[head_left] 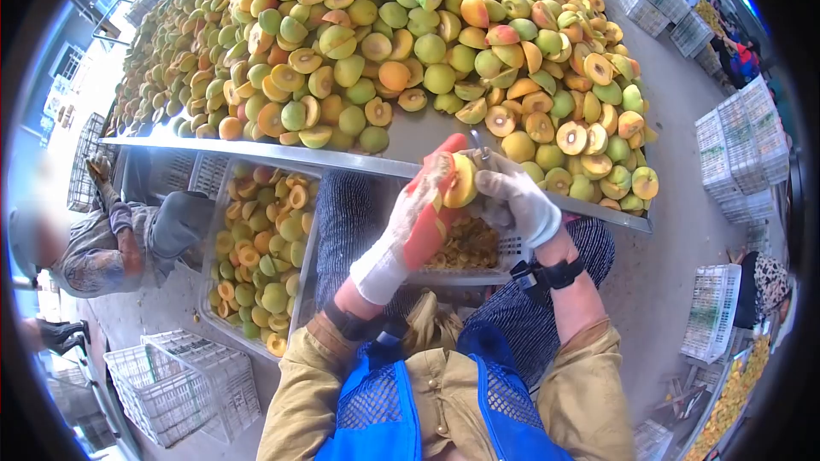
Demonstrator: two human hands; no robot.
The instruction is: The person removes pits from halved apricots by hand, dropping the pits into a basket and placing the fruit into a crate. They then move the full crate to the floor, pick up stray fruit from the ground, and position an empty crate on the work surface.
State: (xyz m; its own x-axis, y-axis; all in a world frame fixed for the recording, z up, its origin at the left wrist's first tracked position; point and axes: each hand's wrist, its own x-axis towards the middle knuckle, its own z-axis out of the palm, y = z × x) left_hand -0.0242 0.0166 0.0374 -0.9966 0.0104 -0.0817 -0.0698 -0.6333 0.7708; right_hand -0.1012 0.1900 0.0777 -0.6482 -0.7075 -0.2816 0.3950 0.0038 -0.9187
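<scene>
My left hand (420, 205), in a white glove with a red palm, is closed around a yellow-green peach (462, 181). My right hand (514, 196), in a pale grey-stained glove, grips a small metal tool (478, 142) whose curved tip sticks up beside the fruit. Both hands are together over the near edge of a metal table (414, 135) heaped with halved peaches (350, 43), many with the stone still in. Below my hands, between my knees, sits a white crate (512, 249) with yellowish-brown scraps (468, 246). How the tool's handle lies in my fingers is hidden.
Left of my legs stands a clear bin (309, 269) of peach halves. Stacked white crates (184, 384) are at lower left, with more (743, 149) at right. A seated co-worker (128, 239) is at left; other people are at far right.
</scene>
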